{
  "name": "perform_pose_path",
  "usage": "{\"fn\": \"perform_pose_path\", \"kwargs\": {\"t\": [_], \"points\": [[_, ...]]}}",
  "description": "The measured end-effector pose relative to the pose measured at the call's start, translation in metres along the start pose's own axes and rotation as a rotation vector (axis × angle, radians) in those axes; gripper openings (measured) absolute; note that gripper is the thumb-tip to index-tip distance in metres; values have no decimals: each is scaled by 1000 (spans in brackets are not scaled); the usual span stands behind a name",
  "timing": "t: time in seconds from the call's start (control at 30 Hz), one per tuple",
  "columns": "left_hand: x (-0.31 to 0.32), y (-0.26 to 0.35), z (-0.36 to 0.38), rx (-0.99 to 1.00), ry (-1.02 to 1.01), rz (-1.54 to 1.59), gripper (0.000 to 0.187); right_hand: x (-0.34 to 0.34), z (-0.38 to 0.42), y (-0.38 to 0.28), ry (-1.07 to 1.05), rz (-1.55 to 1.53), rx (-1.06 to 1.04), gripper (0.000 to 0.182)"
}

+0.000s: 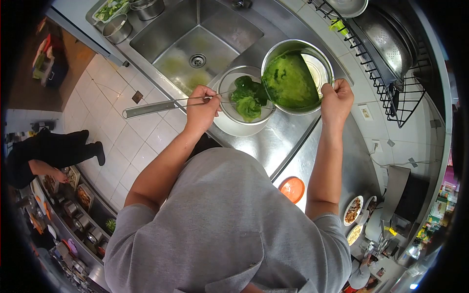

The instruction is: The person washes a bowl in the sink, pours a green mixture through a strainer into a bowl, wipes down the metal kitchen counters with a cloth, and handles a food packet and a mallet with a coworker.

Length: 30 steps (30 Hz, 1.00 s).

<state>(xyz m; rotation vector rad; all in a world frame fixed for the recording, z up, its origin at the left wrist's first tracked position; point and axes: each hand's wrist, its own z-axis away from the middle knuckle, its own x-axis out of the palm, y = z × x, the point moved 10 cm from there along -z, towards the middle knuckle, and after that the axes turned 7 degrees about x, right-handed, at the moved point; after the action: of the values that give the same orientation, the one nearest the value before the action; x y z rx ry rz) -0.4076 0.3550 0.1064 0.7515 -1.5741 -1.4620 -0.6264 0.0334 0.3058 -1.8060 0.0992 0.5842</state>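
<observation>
My left hand [201,110] is closed around the long handle of a fine-mesh strainer [152,108], holding it level. Green pulp [248,100] lies in the mesh. Beneath the strainer stands a pale round bowl [238,130], mostly covered. My right hand [337,100] pinches the rim of a round metal pot [320,71], thumb over the edge. Tilted to the left, the pot holds thick green liquid [290,80], which reaches its lip and meets the pulp in the strainer. What is inside the bowl is hidden.
A steel sink [220,41] with green splashes lies ahead-left. Metal pots [117,29] stand beyond it. On the right hangs a black wire rack [376,73] with pans. An orange lid [292,189] and plates of food [353,210] sit near my right arm. Another person [49,151] works at left.
</observation>
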Motion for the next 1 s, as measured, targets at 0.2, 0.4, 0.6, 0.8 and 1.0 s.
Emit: {"fn": "perform_pose_path", "kwargs": {"t": [0.2,0.4,0.6,0.8,1.0], "points": [[0,-2,0,-10,5,7,14,1,1,0,3,-2,-6,20],[0,2,1,-8,2,11,14,0,1,1,-1,11,-3,20],[-3,-4,-1,4,-1,-7,15,0,2,0,-6,0,-14,22],[-2,-3,-2,29,-5,10,15,-1,2,0,5,3,-8,25],[-3,1,-2,24,6,-20,16,-2,5,-5,2,-24,10,24]]}}
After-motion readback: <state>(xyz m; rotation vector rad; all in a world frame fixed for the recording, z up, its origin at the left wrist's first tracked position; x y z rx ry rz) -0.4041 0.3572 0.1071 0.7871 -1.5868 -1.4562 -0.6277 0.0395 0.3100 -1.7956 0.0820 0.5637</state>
